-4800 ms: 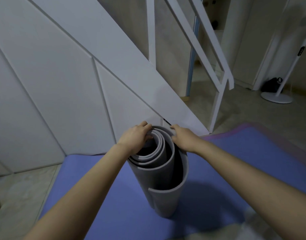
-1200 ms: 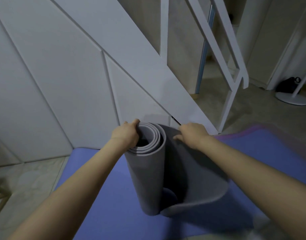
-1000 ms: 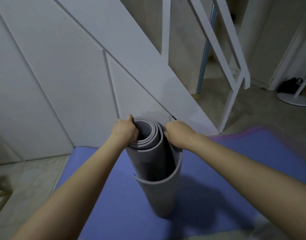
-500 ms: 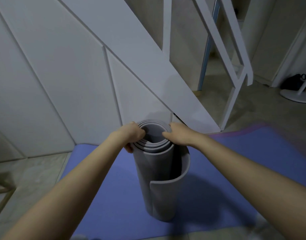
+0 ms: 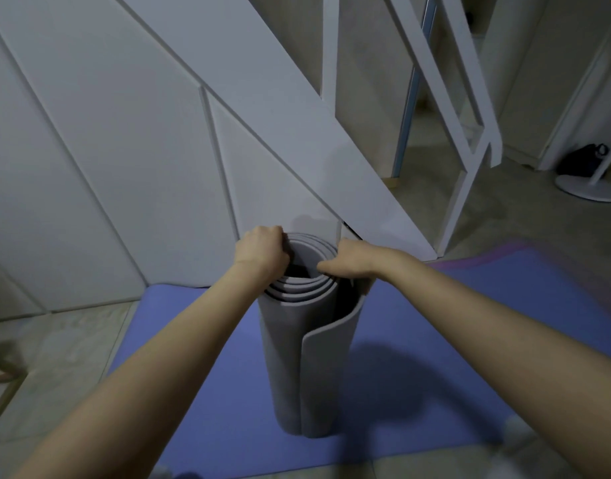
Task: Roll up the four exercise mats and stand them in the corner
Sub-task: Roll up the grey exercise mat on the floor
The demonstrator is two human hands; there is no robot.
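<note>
Dim, bluish, soft wide-angle edges

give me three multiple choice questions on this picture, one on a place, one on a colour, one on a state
1. The rolled mat stands on: A a stair step; B a flat mat on the floor; C a chair.
2. The flat mat is: A green; B red; C blue.
3. The rolled mat's outer layer is: A gaping loose on the right; B wound tight all round; C taped shut.
Answers: 1 B, its base rests on the spread mat. 2 C, it is blue, with a pinkish far edge. 3 A, a dark gap shows between the outer layer and the inner coils.
</note>
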